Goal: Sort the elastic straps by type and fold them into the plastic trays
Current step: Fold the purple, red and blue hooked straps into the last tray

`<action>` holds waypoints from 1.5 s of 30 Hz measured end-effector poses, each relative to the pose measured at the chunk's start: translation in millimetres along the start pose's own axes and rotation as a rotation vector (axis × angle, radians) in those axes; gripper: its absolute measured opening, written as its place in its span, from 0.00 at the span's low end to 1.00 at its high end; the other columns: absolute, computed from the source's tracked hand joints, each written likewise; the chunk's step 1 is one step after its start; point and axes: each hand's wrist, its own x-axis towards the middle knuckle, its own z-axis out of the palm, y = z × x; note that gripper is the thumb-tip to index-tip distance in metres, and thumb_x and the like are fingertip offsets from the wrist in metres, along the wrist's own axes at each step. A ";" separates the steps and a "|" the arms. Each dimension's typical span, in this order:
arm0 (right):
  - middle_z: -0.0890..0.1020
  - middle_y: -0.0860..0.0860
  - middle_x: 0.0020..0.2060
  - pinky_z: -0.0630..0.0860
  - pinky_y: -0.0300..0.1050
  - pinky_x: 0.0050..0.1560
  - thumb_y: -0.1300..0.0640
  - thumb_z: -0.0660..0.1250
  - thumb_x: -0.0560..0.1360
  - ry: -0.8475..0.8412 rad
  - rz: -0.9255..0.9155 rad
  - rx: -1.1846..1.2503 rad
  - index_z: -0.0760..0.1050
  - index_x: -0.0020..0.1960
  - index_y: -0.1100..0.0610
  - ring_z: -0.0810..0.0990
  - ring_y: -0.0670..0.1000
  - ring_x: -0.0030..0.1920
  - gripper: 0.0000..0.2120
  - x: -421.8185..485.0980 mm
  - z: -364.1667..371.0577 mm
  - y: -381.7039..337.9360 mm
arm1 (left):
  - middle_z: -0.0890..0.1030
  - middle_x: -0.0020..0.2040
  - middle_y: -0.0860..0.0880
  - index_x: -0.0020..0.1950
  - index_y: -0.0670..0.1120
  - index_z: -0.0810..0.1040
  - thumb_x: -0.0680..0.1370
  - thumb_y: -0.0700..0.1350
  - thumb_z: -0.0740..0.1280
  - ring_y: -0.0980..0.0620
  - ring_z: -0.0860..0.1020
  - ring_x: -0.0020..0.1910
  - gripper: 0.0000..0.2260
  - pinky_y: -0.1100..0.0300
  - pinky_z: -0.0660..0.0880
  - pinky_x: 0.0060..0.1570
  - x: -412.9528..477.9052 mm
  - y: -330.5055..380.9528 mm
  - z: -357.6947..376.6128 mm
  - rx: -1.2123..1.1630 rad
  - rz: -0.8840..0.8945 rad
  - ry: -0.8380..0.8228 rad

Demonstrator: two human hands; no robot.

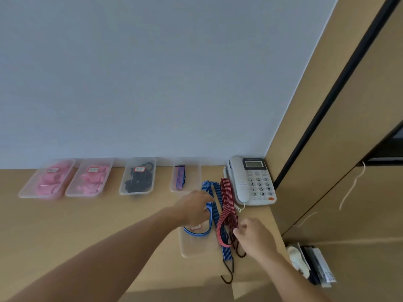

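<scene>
A blue striped elastic strap (pixel 214 205) with black hooks loops across a clear tray (pixel 192 247) near me. My left hand (pixel 193 207) grips the blue strap at its upper part. A red striped strap (pixel 227 211) lies folded beside it, and my right hand (pixel 254 235) pinches the red strap's lower end. Along the wall stand two trays of pink straps (pixel 46 179) (pixel 91 178), a tray of black straps (pixel 138 176) and a tray (pixel 196 171) holding one folded blue-red strap (pixel 180 179).
A white desk telephone (pixel 251 180) sits at the back right corner, its cord trailing toward the red strap. The table's right edge runs close to my right hand. Below it, on a lower ledge, lie white and dark packets (pixel 309 264).
</scene>
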 end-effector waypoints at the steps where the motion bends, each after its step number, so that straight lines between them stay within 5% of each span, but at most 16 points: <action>1: 0.76 0.47 0.54 0.74 0.43 0.48 0.43 0.63 0.77 -0.044 0.008 -0.038 0.73 0.57 0.50 0.77 0.49 0.50 0.14 0.1 3.3 6.2 | 0.67 0.75 0.49 0.75 0.46 0.67 0.80 0.43 0.60 0.50 0.63 0.75 0.23 0.55 0.60 0.72 -2.1 3.9 3.6 -0.003 -0.012 -0.006; 8: 0.78 0.47 0.41 0.70 0.44 0.36 0.45 0.64 0.75 -0.139 -0.002 0.002 0.72 0.45 0.51 0.78 0.51 0.43 0.10 3.2 30.0 22.9 | 0.68 0.74 0.49 0.75 0.47 0.68 0.79 0.44 0.61 0.49 0.64 0.73 0.23 0.52 0.64 0.71 -12.7 25.6 20.8 0.007 -0.078 -0.019; 15: 0.77 0.47 0.50 0.73 0.45 0.43 0.46 0.65 0.76 -0.079 -0.016 0.003 0.71 0.55 0.50 0.79 0.51 0.49 0.12 10.8 34.7 20.1 | 0.68 0.74 0.50 0.75 0.48 0.68 0.79 0.44 0.62 0.50 0.64 0.73 0.23 0.52 0.64 0.71 -16.4 30.3 20.6 0.012 -0.095 -0.013; 23: 0.79 0.48 0.38 0.72 0.44 0.36 0.52 0.65 0.75 -0.138 0.140 0.144 0.72 0.43 0.53 0.76 0.48 0.36 0.06 14.4 29.3 9.6 | 0.67 0.75 0.50 0.76 0.47 0.66 0.79 0.43 0.61 0.49 0.62 0.74 0.24 0.51 0.63 0.71 -21.2 16.7 12.4 0.020 -0.085 -0.022; 26: 0.81 0.48 0.36 0.73 0.43 0.35 0.50 0.68 0.72 -0.052 0.165 0.254 0.75 0.42 0.53 0.79 0.48 0.35 0.07 14.3 3.5 -3.2 | 0.67 0.75 0.49 0.76 0.47 0.66 0.79 0.43 0.61 0.50 0.61 0.75 0.24 0.52 0.62 0.72 -21.3 14.6 5.1 0.018 -0.054 -0.004; 31: 0.83 0.49 0.35 0.71 0.42 0.37 0.62 0.69 0.72 0.070 0.066 0.639 0.79 0.42 0.59 0.79 0.48 0.38 0.01 2.4 -74.7 -41.0 | 0.64 0.77 0.49 0.78 0.49 0.60 0.79 0.44 0.63 0.50 0.60 0.76 0.28 0.54 0.61 0.72 -16.0 22.0 -19.0 -0.057 0.031 0.065; 34: 0.81 0.49 0.28 0.70 0.37 0.28 0.68 0.69 0.70 0.106 0.018 0.859 0.79 0.37 0.62 0.76 0.46 0.29 0.04 -10.7 -120.4 -64.2 | 0.65 0.76 0.50 0.78 0.51 0.59 0.79 0.50 0.65 0.51 0.62 0.75 0.29 0.57 0.61 0.70 -14.0 30.9 -39.7 -0.122 0.103 0.156; 37: 0.80 0.53 0.29 0.69 0.41 0.27 0.69 0.70 0.70 0.076 -0.029 1.095 0.80 0.42 0.64 0.75 0.51 0.30 0.02 -24.4 -150.0 -88.0 | 0.74 0.70 0.54 0.73 0.54 0.69 0.79 0.54 0.64 0.55 0.72 0.67 0.22 0.58 0.68 0.68 -13.7 39.8 -61.5 -0.226 0.167 0.274; 41: 0.82 0.56 0.35 0.72 0.42 0.31 0.68 0.69 0.74 0.030 -0.132 1.344 0.80 0.48 0.64 0.78 0.49 0.32 0.04 -36.8 -170.2 -109.6 | 0.85 0.49 0.49 0.56 0.46 0.81 0.80 0.46 0.63 0.52 0.82 0.49 0.09 0.51 0.78 0.54 -21.7 47.1 -85.0 -0.518 0.228 0.426; 45: 0.85 0.49 0.42 0.72 0.42 0.40 0.61 0.70 0.76 0.111 -0.238 1.217 0.82 0.55 0.53 0.80 0.45 0.39 0.09 -41.2 -175.6 -121.9 | 0.86 0.45 0.46 0.53 0.43 0.81 0.81 0.43 0.63 0.51 0.84 0.45 0.08 0.56 0.79 0.45 -35.7 47.6 -113.3 -0.816 0.198 0.495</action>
